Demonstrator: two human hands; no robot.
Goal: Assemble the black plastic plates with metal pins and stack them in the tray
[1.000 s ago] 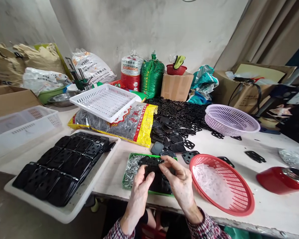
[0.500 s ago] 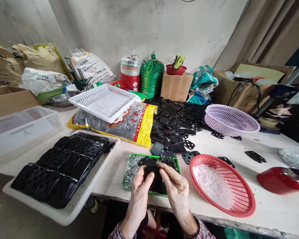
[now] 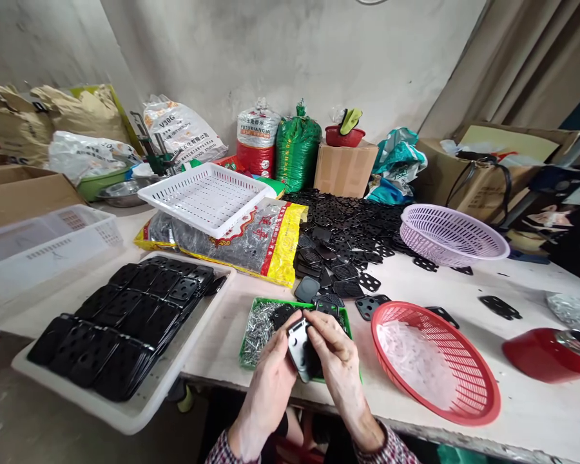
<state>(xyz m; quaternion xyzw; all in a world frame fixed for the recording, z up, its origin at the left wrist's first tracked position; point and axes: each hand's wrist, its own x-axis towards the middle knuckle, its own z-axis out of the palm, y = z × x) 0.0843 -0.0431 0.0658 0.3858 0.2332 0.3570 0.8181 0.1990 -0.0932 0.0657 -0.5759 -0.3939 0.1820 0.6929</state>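
Between my two hands, over the front table edge, is a black perforated plate [image 3: 299,348], tilted so one face shines. My left hand [image 3: 273,374] grips its left side. My right hand [image 3: 336,351] is closed on its upper right edge, fingertips meeting the left ones at the top; whether a small part is pinched there I cannot tell. Just behind the hands, partly covered by them, lies a green tray [image 3: 251,303] with metal pins [image 3: 261,332] in its left part and black plates in the rest.
To the left, a white tray [image 3: 174,380] bears stacked black plates [image 3: 125,322]. A red basket [image 3: 486,386] with clear plastic pieces [image 3: 415,361] stands right, beside a red flask [image 3: 546,351]. Behind are a heap of black plates [image 3: 348,225], a lilac basket [image 3: 454,235] and a white basket [image 3: 207,196].
The plate has turned from lying dark and flat to a tilted position with its shiny perforated face showing. Both hands have rotated with it, and the view has shifted slightly.
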